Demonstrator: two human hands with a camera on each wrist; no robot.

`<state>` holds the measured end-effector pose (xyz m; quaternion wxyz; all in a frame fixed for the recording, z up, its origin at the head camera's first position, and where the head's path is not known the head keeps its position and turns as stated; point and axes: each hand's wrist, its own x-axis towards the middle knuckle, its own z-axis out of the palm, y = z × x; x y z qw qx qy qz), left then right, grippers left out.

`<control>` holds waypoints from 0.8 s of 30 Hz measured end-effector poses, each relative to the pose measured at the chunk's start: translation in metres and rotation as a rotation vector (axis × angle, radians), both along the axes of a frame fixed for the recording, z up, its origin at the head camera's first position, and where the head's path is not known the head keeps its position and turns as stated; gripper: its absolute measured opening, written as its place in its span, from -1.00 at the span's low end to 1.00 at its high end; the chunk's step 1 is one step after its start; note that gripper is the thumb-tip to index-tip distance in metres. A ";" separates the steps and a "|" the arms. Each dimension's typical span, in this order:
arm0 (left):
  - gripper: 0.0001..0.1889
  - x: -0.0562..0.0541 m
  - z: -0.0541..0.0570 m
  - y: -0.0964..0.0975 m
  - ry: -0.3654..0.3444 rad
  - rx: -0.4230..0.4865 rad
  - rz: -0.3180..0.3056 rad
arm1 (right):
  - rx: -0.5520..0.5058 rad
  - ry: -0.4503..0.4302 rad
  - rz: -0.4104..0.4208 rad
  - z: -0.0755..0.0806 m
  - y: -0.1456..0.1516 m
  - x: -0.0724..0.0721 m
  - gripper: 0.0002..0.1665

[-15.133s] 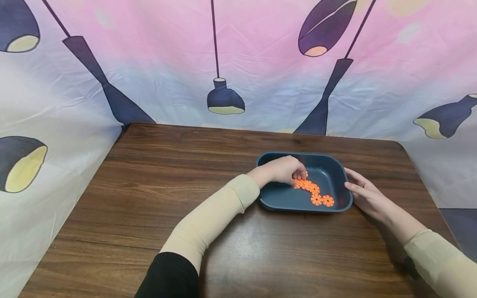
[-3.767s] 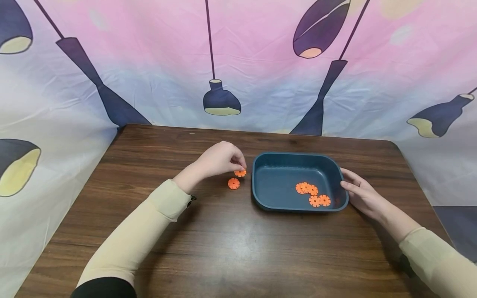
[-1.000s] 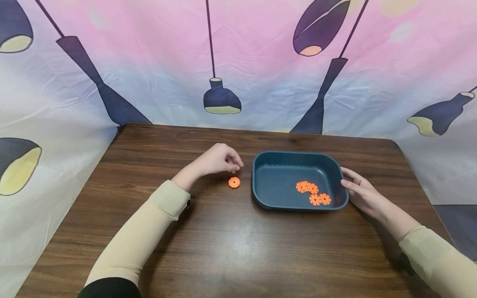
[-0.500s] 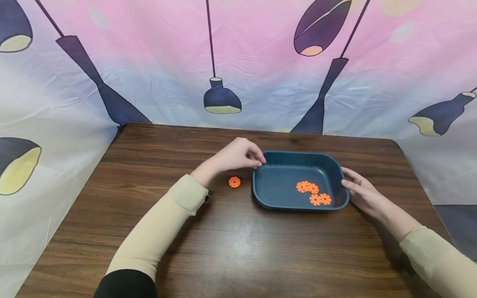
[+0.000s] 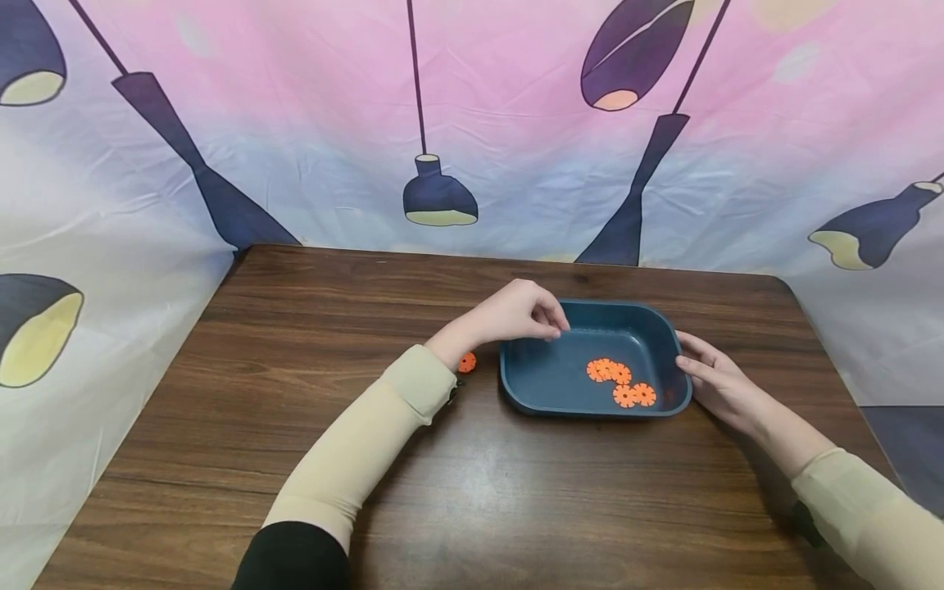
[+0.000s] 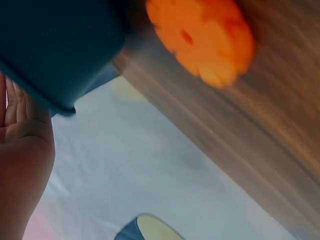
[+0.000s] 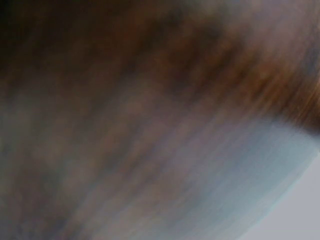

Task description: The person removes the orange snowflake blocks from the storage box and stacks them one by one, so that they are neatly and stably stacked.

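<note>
My left hand (image 5: 519,311) hovers over the left part of a dark blue tray (image 5: 560,412), fingers loosely bent and no object visible in them. In the left wrist view, that hand (image 6: 25,130) appears beside the tray's wall. Several flat orange notched discs (image 5: 623,396) lie on the tray floor, towards its right side. Left of the tray, on the table, sits another orange notched disc (image 5: 468,362), partly covered by my left forearm; the left wrist view shows it thick, like stacked discs. My right hand (image 5: 719,381) holds the tray's right end, thumb at the rim. The right wrist view is blurred.
The tray stands on a dark brown wooden table (image 5: 472,500), right of its middle. A fabric backdrop (image 5: 332,180) printed with hanging lamps rises behind the table's far edge and along its sides.
My left hand has moved right, from beside the orange disc on the table to over the tray. Earlier, two discs showed apart there. My right hand has stayed on the tray.
</note>
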<state>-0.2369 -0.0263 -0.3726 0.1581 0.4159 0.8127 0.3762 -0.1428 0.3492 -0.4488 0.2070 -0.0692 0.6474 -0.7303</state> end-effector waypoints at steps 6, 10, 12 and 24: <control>-0.82 -0.001 -0.009 0.016 -0.016 -0.019 -0.031 | -0.011 0.002 0.005 -0.001 0.000 0.000 -0.56; -0.83 -0.001 -0.015 0.026 -0.014 -0.055 -0.046 | -0.015 0.003 0.004 -0.001 0.001 -0.001 -0.55; -0.83 -0.001 -0.017 0.030 -0.020 -0.072 -0.057 | -0.012 0.004 0.003 -0.001 0.001 -0.001 -0.55; -0.81 -0.001 -0.028 0.053 -0.041 -0.135 -0.096 | -0.009 0.006 0.002 -0.001 0.001 -0.001 -0.56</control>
